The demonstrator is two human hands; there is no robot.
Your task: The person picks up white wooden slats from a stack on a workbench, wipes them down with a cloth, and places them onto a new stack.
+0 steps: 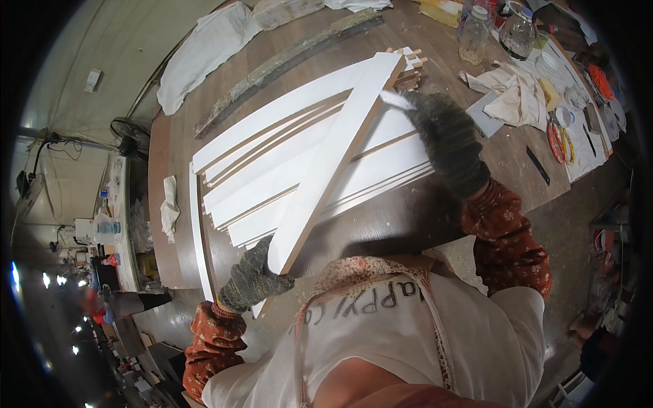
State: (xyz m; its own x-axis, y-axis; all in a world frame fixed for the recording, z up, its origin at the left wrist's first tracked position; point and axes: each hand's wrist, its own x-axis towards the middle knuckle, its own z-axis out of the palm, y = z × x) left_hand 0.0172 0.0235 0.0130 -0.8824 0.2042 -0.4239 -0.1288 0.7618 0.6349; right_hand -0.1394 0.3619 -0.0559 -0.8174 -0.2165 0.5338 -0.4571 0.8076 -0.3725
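A long white wooden board (340, 146) with a bare brown edge lies slantwise across a stack of similar white boards (269, 156) on the table. My left hand (253, 279), in a dark knitted glove, is closed round the board's near end. At its far end is my right hand (445, 139), gloved likewise, with the fingers bent round a small white pad or folded cloth (398, 100). The pad is beside the board's right edge; whether it touches the wood I cannot tell. My right fingertips are partly hidden. Pegs or narrow ends (411, 61) stick out past the stack's far end.
Beyond the stack lies a long, stained bar (286, 68), with a white cloth (211, 51) behind it. On the right are a beige cloth (517, 92), a glass jar (518, 34), a plastic bottle (475, 37) and red-handled scissors (558, 141). One narrow white strip (199, 231) overhangs the table's left side.
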